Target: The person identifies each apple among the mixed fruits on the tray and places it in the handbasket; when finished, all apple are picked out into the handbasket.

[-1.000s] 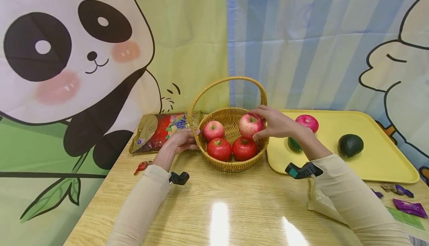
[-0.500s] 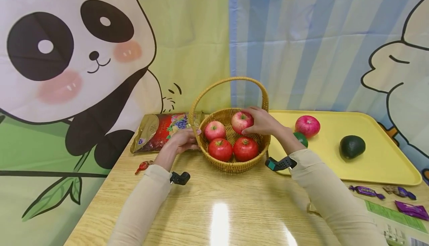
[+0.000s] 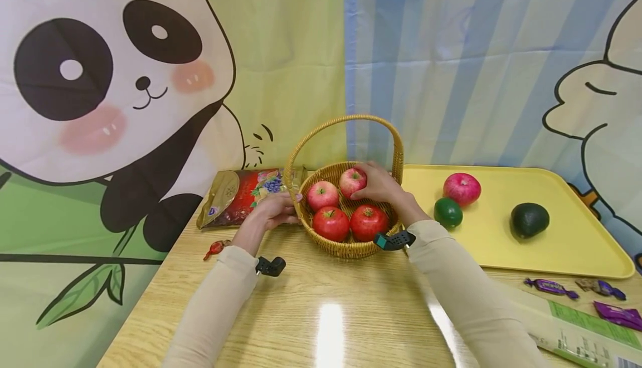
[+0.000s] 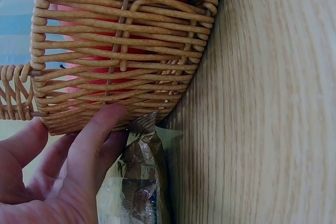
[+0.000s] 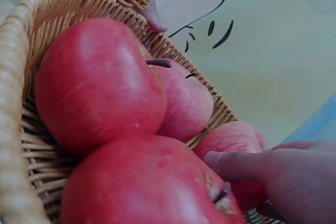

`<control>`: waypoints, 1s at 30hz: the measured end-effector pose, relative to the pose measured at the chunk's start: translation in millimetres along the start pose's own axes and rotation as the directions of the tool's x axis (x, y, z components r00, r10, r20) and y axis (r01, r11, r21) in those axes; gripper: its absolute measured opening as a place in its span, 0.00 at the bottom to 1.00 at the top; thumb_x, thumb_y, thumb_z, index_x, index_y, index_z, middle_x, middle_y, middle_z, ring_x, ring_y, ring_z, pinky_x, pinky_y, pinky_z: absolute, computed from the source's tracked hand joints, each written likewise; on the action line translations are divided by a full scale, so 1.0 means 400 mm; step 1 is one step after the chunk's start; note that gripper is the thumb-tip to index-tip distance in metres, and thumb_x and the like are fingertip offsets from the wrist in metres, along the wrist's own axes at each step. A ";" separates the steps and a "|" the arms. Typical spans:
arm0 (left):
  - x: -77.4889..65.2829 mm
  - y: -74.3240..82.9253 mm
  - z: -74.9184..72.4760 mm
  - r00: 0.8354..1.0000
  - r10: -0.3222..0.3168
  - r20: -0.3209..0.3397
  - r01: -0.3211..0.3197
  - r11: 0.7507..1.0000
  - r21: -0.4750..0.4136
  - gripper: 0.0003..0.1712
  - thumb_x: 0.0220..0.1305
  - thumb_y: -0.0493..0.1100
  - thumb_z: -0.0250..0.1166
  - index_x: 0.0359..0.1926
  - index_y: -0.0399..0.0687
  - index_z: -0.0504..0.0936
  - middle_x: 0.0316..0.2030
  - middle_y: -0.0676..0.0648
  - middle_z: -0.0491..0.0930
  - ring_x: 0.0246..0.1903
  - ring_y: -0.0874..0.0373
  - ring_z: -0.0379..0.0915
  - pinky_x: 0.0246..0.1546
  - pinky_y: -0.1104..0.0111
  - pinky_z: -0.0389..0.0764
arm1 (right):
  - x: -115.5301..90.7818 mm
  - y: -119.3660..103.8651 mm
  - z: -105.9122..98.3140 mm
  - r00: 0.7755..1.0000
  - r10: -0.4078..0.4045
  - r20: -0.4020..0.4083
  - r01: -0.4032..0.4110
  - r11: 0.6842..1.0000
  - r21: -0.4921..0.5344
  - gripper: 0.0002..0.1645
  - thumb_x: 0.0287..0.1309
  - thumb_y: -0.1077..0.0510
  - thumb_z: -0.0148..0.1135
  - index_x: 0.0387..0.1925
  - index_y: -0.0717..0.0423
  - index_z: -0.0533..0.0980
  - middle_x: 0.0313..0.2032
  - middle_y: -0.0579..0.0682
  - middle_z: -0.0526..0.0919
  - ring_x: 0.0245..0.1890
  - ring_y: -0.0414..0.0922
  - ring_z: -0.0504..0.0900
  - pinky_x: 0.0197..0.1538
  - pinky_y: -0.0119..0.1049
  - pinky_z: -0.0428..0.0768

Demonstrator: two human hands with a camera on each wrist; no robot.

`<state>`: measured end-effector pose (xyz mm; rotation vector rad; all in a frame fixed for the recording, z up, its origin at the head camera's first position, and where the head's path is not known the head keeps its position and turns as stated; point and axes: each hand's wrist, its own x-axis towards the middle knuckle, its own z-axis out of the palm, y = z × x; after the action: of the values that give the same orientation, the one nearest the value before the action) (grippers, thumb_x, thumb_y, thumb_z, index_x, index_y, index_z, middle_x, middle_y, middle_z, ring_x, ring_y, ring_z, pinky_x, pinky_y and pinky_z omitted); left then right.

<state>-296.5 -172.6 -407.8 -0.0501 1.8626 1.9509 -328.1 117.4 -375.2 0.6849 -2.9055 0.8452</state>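
A wicker basket (image 3: 346,251) with a tall handle stands on the table, holding several red and pink apples. My right hand (image 3: 379,183) reaches over its right side and grips a pinkish apple (image 3: 353,181) at the back, low inside the basket. In the right wrist view the thumb (image 5: 236,165) lies on that apple (image 5: 233,137); the other fingers are mostly hidden. At the left, my left hand (image 3: 273,210) holds the basket by its rim beside the handle's foot, its fingers against the outer weave (image 4: 121,51). Two large red apples (image 3: 331,224) sit in front, and another pink one (image 3: 322,195) at the left.
A yellow tray (image 3: 501,256) at the right bears a pink-red fruit (image 3: 462,189), a green fruit (image 3: 448,212) and a dark green avocado (image 3: 529,220). A red-gold packet (image 3: 241,198) lies behind my left hand. Wrapped candies (image 3: 551,288) and a pale green packet (image 3: 577,329) lie at front right.
My right hand has moved left and slightly down with the pinkish apple, from the basket's right side to beside the left pink apple. The left hand stays at the rim.
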 end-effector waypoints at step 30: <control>-0.001 0.003 0.001 1.000 -0.002 0.003 0.002 1.000 -0.009 0.24 0.75 0.41 0.49 0.67 0.33 0.64 0.66 0.29 0.65 0.66 0.37 0.63 0.57 0.51 0.76 | 0.028 -0.018 0.043 0.988 0.141 0.056 -0.142 0.990 0.008 0.52 0.46 0.51 0.77 0.69 0.61 0.62 0.69 0.63 0.63 0.70 0.59 0.61 0.71 0.52 0.61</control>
<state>-296.2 -172.3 -406.6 -0.0525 1.8514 1.9569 -333.9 98.6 -384.5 0.5159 -3.0310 0.8704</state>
